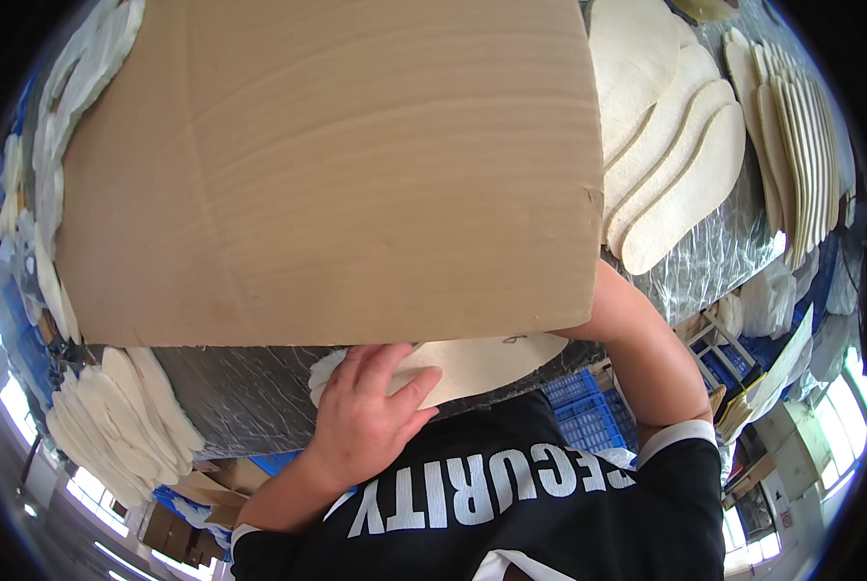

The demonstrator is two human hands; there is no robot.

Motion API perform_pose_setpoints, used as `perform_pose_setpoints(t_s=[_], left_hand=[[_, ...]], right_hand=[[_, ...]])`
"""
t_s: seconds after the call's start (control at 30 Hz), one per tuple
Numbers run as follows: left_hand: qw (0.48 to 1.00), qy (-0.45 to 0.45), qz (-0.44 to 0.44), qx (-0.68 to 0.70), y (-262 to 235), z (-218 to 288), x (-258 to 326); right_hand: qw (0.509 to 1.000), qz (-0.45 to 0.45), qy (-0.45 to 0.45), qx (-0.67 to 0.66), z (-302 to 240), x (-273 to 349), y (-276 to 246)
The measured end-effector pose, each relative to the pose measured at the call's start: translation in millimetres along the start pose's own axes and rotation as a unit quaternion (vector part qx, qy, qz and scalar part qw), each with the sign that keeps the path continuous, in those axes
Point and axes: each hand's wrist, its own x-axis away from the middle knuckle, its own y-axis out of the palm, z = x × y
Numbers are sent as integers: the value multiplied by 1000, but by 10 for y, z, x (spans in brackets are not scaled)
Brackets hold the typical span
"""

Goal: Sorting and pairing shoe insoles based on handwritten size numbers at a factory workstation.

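Left hand [370,407] lies flat, fingers spread, pressing a cream insole [482,363] at the surface's [249,397] near edge. Right hand hidden beneath the cardboard sheet [327,165]; grip cannot be told. Insole stacks [675,174] lie fanned alongside; sorting appears midway.

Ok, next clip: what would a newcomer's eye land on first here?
A big sheet of brown board fills the upper middle, covering most of the table. Below its near edge, the left hand presses flat on a pale insole-shaped piece. More cream insoles fan out at upper right.
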Motion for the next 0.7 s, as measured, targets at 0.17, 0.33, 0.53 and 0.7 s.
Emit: perform_pose_setpoints(t_s=[0.17,0.33,0.53,0.7], left_hand=[[1000,-12,-12,16,-33,-24,-42],[997,-42,-55,23,-54,-47,-40],[997,-51,-52,37,-48,-61,-49],[993,-63,5,99,-103,-115,-19]], right_hand=[[1000,15,2,21,-43,30,-7],[992,56,3,109,-121,100,165],[948,-65,1,311,-286,264,535],[938,-43,2,343,-241,272,672]])
